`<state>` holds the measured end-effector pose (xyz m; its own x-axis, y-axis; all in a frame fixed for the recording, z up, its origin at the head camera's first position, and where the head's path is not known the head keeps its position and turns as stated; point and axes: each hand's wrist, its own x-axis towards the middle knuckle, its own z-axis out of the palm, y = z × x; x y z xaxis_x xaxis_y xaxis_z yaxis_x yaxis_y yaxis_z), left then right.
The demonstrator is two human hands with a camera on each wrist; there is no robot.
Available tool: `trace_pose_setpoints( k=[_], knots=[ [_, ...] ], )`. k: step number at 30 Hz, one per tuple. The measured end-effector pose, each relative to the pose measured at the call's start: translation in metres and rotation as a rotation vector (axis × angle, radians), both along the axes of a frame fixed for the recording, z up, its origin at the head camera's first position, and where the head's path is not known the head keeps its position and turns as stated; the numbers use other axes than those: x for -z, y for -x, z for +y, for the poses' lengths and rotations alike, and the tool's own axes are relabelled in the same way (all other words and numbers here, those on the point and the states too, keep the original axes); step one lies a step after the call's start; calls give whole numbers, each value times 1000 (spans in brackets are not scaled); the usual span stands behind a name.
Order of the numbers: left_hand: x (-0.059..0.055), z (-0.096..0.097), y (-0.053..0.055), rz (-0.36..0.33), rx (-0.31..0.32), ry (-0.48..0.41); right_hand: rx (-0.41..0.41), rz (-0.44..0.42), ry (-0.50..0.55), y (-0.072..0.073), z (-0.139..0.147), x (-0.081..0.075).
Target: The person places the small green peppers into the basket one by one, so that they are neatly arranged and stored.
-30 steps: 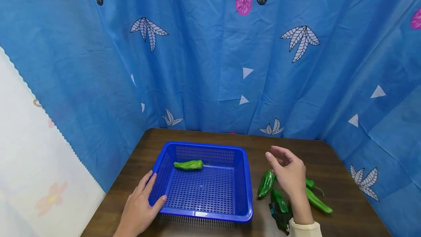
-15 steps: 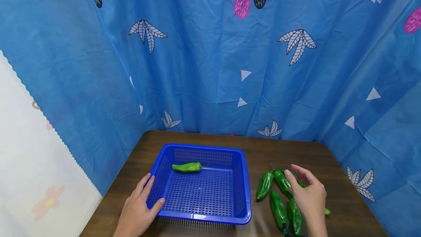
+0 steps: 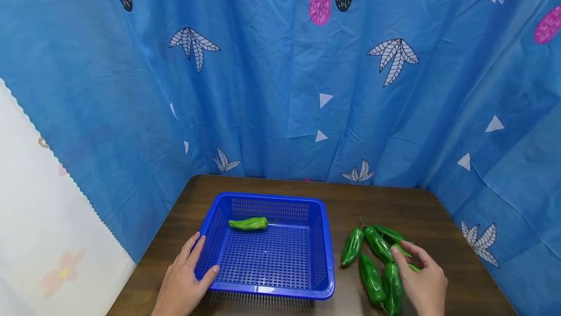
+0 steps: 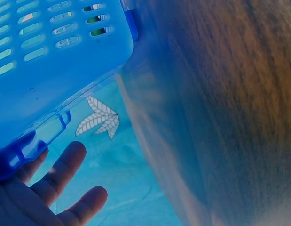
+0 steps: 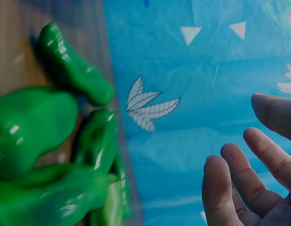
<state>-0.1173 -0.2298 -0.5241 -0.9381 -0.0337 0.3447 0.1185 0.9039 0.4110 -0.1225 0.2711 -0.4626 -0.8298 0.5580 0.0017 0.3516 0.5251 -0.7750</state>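
A blue plastic basket (image 3: 326, 243) stands on the table, with one light green pepper (image 3: 248, 224) lying inside near its back wall. My left hand (image 3: 181, 274) rests at the basket's left side, its fingers extended along the rim and its thumb over the front left corner. In the left wrist view, fingers (image 4: 60, 174) reach past the rim. My right hand (image 3: 422, 277) hovers at the right over a pile of green peppers (image 3: 378, 244), thumb and fingers apart, partly hiding a light green one. In the right wrist view, nothing lies between its fingers (image 5: 216, 188).
Several dark green peppers, among them a left one (image 3: 352, 247) and a front one (image 3: 371, 279), spread between basket and right hand. A brown wooden table (image 3: 342, 199) carries everything. A blue patterned curtain (image 3: 280, 87) hangs behind it, with a white cloth (image 3: 44, 209) at left.
My right hand has moved right and down toward the front right of the pile, uncovering more peppers. The left hand and the basket stay in place. The head view has shifted slightly.
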Motion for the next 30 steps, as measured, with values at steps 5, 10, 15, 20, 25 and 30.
trace_pose_setpoints(
  k=[5, 10, 15, 20, 25, 30],
  knots=[
    [-1, 0, 0, 9, 5, -4, 25, -22, -33, -2, 7, 17],
    [-2, 0, 0, -8, 3, -7, 54, -59, -44, -4, 13, 35],
    [-1, 1, -2, -9, 0, -6, 67, -73, -50, -6, 18, 50],
    [-1, 1, -2, -15, -2, -1, 83, -85, -29, -9, 18, 61],
    [-2, 1, -1, -32, -9, 1, 63, -75, -22, -12, 17, 68],
    [-1, 0, -2, -17, 2, -5, 40, -92, -23, -14, 20, 74]
  ],
)
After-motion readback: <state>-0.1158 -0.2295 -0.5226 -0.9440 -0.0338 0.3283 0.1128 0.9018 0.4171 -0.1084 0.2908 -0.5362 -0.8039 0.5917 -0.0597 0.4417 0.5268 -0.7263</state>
